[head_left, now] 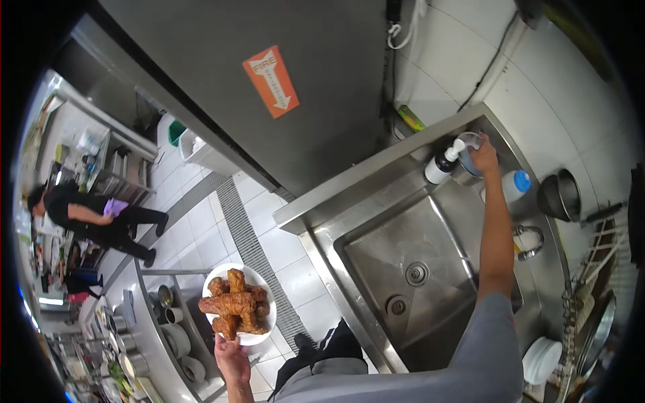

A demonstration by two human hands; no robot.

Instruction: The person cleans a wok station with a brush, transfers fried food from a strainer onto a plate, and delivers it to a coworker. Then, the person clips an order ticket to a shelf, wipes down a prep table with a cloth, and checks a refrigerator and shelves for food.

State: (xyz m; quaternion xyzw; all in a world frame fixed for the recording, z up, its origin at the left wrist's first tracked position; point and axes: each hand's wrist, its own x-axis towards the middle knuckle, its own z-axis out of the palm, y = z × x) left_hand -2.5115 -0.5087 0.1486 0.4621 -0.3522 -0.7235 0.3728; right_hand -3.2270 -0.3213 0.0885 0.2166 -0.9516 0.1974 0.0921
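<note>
My left hand (232, 359) is clamped on one edge of the white plate (261, 277), out over the tiled floor (253, 200), well apart from the sink (396, 248); with so lopsided a hold, a lapse in attention could tip it and slide the stacked fried chicken (235, 305) off. My right hand (484, 158) is at a translucent container (469, 163) beside the pump bottle (440, 166); whether it grips, I cannot tell. The chicken is craggy, browned and knobbly, the plate smooth and round, the basin brushed steel

The plate (255, 276) is white, the food (232, 305) reddish-brown, the arrow sign (271, 82) orange and white
</note>
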